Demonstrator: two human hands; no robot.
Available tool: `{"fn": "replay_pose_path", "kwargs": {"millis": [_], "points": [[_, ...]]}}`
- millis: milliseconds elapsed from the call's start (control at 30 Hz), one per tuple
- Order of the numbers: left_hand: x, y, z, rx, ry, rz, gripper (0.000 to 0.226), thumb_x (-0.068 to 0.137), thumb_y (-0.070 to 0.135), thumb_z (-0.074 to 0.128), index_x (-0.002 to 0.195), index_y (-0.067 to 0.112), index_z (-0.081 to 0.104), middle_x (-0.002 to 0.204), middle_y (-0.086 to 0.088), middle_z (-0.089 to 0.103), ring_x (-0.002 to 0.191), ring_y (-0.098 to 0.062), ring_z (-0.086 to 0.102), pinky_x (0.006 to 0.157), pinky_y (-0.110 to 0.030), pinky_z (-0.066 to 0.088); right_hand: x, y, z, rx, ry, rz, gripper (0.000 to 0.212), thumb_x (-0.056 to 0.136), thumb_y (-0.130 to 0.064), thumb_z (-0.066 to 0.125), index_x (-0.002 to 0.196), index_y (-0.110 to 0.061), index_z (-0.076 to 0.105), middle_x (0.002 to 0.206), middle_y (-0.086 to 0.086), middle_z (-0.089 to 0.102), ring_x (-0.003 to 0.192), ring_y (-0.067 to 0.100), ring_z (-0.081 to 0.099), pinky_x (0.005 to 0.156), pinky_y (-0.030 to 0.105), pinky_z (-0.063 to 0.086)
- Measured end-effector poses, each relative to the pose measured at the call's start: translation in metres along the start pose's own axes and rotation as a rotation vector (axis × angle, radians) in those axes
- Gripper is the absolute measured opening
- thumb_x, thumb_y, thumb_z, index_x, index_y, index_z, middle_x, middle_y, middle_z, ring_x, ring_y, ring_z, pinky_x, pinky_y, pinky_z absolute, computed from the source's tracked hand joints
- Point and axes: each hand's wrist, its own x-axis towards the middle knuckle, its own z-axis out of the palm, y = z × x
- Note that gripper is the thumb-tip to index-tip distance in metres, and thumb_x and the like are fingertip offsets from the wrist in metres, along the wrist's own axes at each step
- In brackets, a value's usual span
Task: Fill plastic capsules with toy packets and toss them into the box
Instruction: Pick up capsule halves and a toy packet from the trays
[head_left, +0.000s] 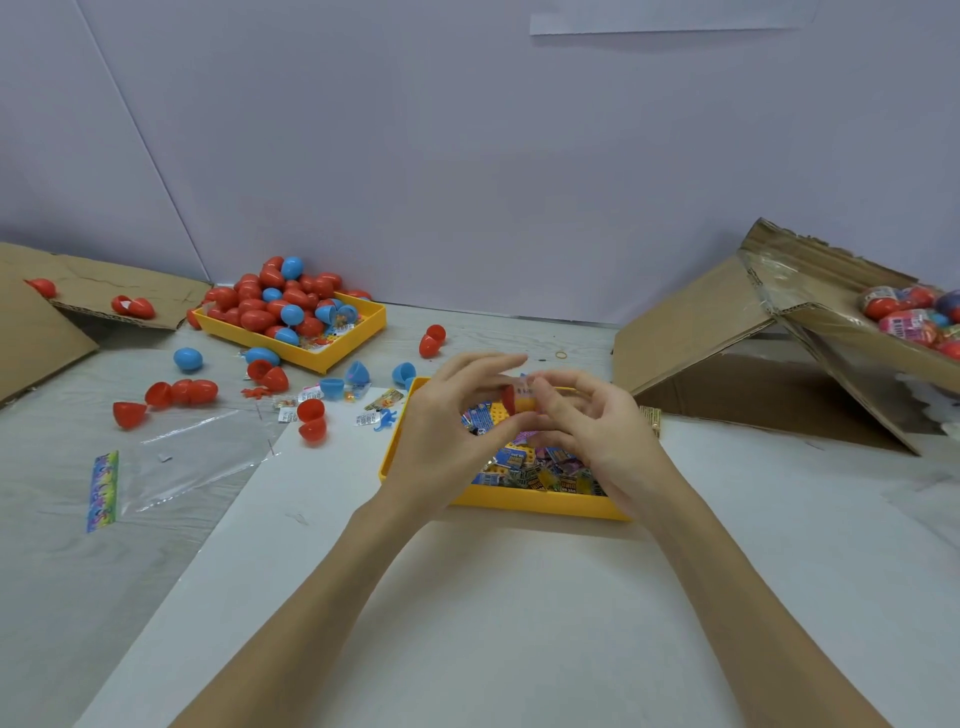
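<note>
Two bare forearms reach forward from the bottom of the view over a white sheet (519, 597) on a pale table. The hands meet above a yellow tray (519, 501) filled with small printed toy packets (540, 467).

The left hand (447, 431) pinches a red capsule half (510, 400) between thumb and curled fingers, its open side turned toward the other hand. The right hand (597, 421) has its fingers curled in, with thumb and fingertips pressing a small packet (527, 387) at the mouth of that red half. Whether the packet is partly inside is hard to tell.

Far left on the table, a second yellow tray (353, 340) holds a heap of red and blue capsules (275, 301). More loose capsule halves (176, 395), red and blue, lie scattered between the two trays, along with a few stray packets and a small blue toy figure (385, 418). A clear plastic bag with a colourful header (104, 491) lies flat at the left.

At the far right, a tilted cardboard box (727, 332) with open flaps holds filled capsules (914, 317). A flattened piece of cardboard (36, 332) sits at the far left edge.
</note>
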Motion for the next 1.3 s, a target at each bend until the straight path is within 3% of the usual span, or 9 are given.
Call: {"fn": "replay_pose_path", "kwargs": {"millis": [133,200,300,567,833,1000,1100,1200,1300], "points": [[0.0001,-0.0013,0.0032,0.07,0.026,0.009,0.057,0.081,0.011,0.085,0.133,0.005,0.062,0.135,-0.008,0.051,0.118,-0.013,0.064,0.099,-0.02,0.052,0.0001,0.0015,-0.0037,-0.062,0.008,-0.027,0.023,0.093,-0.029,0.075,0.113,-0.019,0.076,0.103,0.007,0.079,0.093,0.027,0.077,0.079,0.028,0.062],[0.0018,-0.0002,0.0,-0.007,-0.002,-0.115,0.051,0.083,0.016,0.084,0.131,0.012,0.064,0.13,-0.002,0.056,0.113,-0.01,0.065,0.095,-0.022,0.055,0.0003,0.0016,-0.0048,-0.089,0.018,-0.067,0.022,0.092,-0.024,0.076,0.113,-0.022,0.075,0.106,0.005,0.078,0.096,0.024,0.076,0.083,0.028,0.061],[0.0032,-0.0016,-0.0039,-0.196,-0.07,-0.312,0.034,0.09,0.018,0.077,0.123,0.019,0.07,0.106,0.008,0.073,0.099,-0.006,0.071,0.084,-0.021,0.059,-0.0001,0.0014,-0.0056,-0.108,0.003,-0.088,0.028,0.087,-0.024,0.079,0.114,-0.026,0.075,0.109,0.003,0.078,0.102,0.022,0.075,0.088,0.033,0.061],[0.0027,-0.0045,-0.0042,-0.251,-0.016,-0.342,0.031,0.087,0.02,0.079,0.118,0.019,0.076,0.101,0.008,0.078,0.096,-0.008,0.074,0.08,-0.017,0.057,-0.0008,0.0019,-0.0053,-0.062,0.033,-0.129,0.018,0.096,-0.017,0.07,0.113,-0.016,0.078,0.103,0.009,0.079,0.099,0.026,0.077,0.084,0.027,0.061],[0.0014,-0.0015,-0.0015,-0.198,0.0,-0.292,0.041,0.078,0.032,0.081,0.116,0.019,0.075,0.098,0.01,0.076,0.091,-0.006,0.073,0.076,-0.017,0.058,0.0002,0.0055,-0.0041,-0.139,0.093,-0.139,0.019,0.098,-0.015,0.068,0.113,-0.016,0.078,0.101,0.005,0.08,0.095,0.023,0.078,0.088,0.036,0.062],[0.0021,-0.0039,-0.0033,-0.15,0.036,-0.169,0.032,0.084,0.012,0.082,0.114,0.016,0.074,0.106,0.007,0.071,0.095,-0.01,0.072,0.084,-0.019,0.058,0.0031,0.0059,-0.0017,-0.017,0.026,-0.043,0.034,0.1,-0.029,0.065,0.132,-0.018,0.065,0.105,0.01,0.079,0.099,0.028,0.077,0.088,0.033,0.062],[0.0023,-0.0056,-0.0049,-0.013,-0.006,-0.019,0.033,0.086,0.007,0.079,0.119,0.013,0.073,0.113,0.003,0.064,0.105,-0.015,0.068,0.091,-0.024,0.057,0.0047,0.0081,-0.0044,-0.074,-0.002,0.008,0.036,0.096,-0.036,0.068,0.123,-0.012,0.067,0.1,0.013,0.079,0.094,0.033,0.077,0.088,0.041,0.062],[0.0016,-0.0028,-0.0033,-0.036,-0.02,-0.016,0.042,0.085,0.018,0.08,0.126,0.015,0.07,0.117,0.002,0.063,0.107,-0.015,0.068,0.093,-0.025,0.057,0.0055,0.01,-0.0077,-0.094,0.014,0.029,0.038,0.091,-0.038,0.073,0.118,-0.012,0.069,0.098,0.013,0.079,0.092,0.033,0.077,0.091,0.049,0.059],[0.0012,0.0004,-0.0038,-0.085,0.016,-0.058,0.042,0.082,0.028,0.08,0.122,0.02,0.07,0.11,0.006,0.066,0.099,-0.011,0.071,0.087,-0.023,0.059,0.0057,0.0085,-0.0087,-0.055,-0.018,0.039,0.04,0.09,-0.035,0.074,0.122,-0.012,0.067,0.102,0.014,0.078,0.095,0.033,0.076,0.088,0.039,0.063]]}}
